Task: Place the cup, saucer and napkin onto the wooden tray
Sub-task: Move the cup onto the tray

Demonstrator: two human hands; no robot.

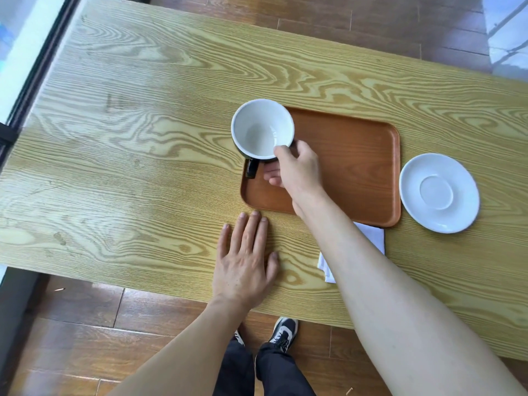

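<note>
Right hand (295, 170) clamped on the cup (262, 130), thumb hooked over its rim, other fingers under the dark outer wall, cup tipped toward the camera over the wooden tray's (357, 167) nine-o'clock end. Left hand (245, 258) spread flat and empty on the table (128, 138), at six o'clock from the cup. Saucer (439, 192) on the table just beside the tray at three o'clock; napkin (371, 238) at six o'clock, half hidden under the forearm.

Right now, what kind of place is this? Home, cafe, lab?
Likely a cafe or dining spot, though a home is possible. Clues: a long wood-grain table on plank flooring, and a serving set of wooden tray, cup and white saucer.
</note>
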